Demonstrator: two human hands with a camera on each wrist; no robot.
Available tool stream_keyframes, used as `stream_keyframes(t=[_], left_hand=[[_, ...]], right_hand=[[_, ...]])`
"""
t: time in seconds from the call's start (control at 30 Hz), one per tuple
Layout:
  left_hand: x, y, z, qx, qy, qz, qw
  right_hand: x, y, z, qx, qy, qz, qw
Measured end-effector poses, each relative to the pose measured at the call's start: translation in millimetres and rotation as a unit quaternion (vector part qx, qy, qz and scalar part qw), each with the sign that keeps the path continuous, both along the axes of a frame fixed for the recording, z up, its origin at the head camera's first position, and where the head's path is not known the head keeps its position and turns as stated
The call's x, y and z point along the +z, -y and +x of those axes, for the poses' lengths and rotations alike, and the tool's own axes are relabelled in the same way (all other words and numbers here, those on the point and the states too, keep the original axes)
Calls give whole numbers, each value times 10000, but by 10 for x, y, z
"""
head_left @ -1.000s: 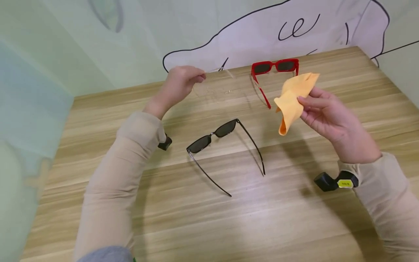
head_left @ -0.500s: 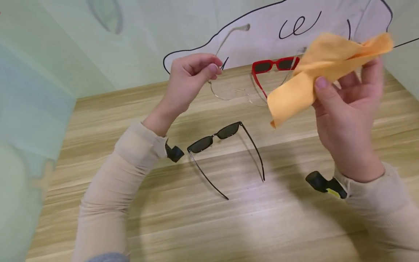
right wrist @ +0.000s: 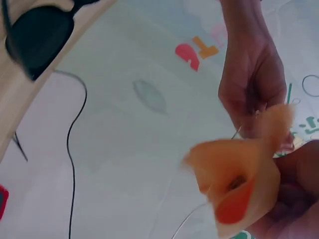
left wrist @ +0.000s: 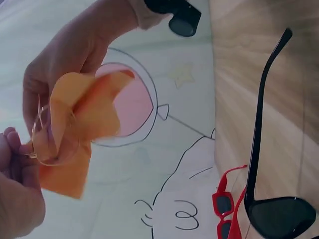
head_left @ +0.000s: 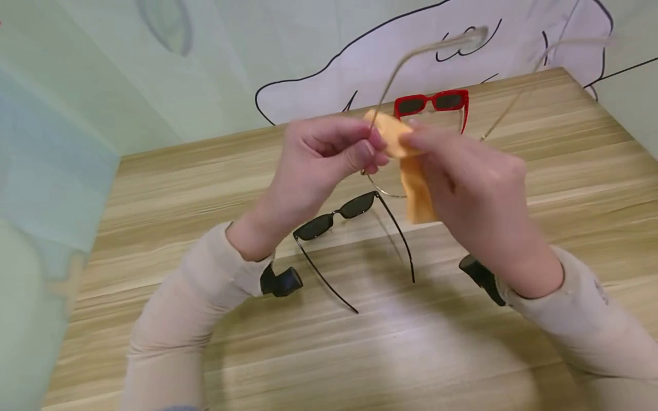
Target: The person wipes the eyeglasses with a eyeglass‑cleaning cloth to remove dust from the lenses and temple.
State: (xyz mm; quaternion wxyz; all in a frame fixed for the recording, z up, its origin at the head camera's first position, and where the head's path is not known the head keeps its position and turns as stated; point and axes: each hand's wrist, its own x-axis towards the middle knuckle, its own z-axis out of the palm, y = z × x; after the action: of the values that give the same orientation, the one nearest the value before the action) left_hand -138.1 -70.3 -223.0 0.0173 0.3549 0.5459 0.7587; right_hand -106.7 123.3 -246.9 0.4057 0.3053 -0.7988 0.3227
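Observation:
My left hand [head_left: 319,162] pinches a pair of thin gold wire-rimmed glasses [head_left: 393,85] near the hinge, holding them above the table. Their temples point up and away, toward the wall. My right hand [head_left: 475,197] holds an orange cloth [head_left: 418,194] against the lens nearest the left hand. In the left wrist view the cloth [left wrist: 75,172] lies around the clear round lens [left wrist: 62,142], and the right hand's fingers are partly behind it. The right wrist view shows the folded cloth [right wrist: 239,184] hiding most of the glasses.
Black sunglasses [head_left: 315,227] lie unfolded on the wooden table [head_left: 288,354], just below the hands. Red sunglasses [head_left: 449,101] stand at the table's back edge, partly hidden by the right hand. A wall with line drawings [head_left: 319,45] rises behind.
My left hand has turned the glasses so the temples rise, bringing them nearer and rightward. My right hand has carried the cloth left onto the lens. Both pairs of sunglasses stay put.

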Motion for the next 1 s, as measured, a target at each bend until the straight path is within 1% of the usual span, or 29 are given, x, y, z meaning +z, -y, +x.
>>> stream_keyframes(t=[0.07, 0.13, 0.17, 0.27, 0.37, 0.47, 0.53, 0.63, 0.77, 0.83, 0.9, 1.0], left_hand=[[-8, -8, 35, -48, -54, 91, 9999], [-17, -7, 64, -39, -86, 112, 9999], [-18, -3, 74, -21, -134, 132, 9998], [-18, 19, 93, 97, -330, 57, 9994], [-24, 53, 105, 275, -352, 37, 9990], [-36, 89, 113, 443, -161, 156, 9988], [-50, 102, 117, 475, -58, 236, 9986], [-76, 103, 134, 280, 80, 397, 9988], [-121, 76, 153, -317, 131, 610, 9976], [-137, 63, 153, -496, 73, 609, 9969], [-141, 66, 154, -534, -28, 557, 9970], [-134, 98, 154, -348, -154, 495, 9981]], right_hand=[[-57, 34, -2, 308, -230, 512, 9980], [-115, 42, -19, 773, -267, 748, 9938], [-136, 42, -24, 933, -277, 824, 9918], [-141, 39, -21, 1373, -244, 827, 9868], [-138, 16, -20, 1851, -324, 736, 9794], [-122, -10, -6, 2334, -382, 603, 9697], [-104, -18, 13, 2493, -404, 563, 9659], [-96, 15, 46, 2419, -390, 643, 9674], [-130, 102, 82, 1909, -513, 793, 9770], [-129, 153, 106, 1680, -554, 773, 9812], [-105, 202, 133, 1403, -612, 781, 9851], [-26, 263, 182, 918, -556, 963, 9895]])
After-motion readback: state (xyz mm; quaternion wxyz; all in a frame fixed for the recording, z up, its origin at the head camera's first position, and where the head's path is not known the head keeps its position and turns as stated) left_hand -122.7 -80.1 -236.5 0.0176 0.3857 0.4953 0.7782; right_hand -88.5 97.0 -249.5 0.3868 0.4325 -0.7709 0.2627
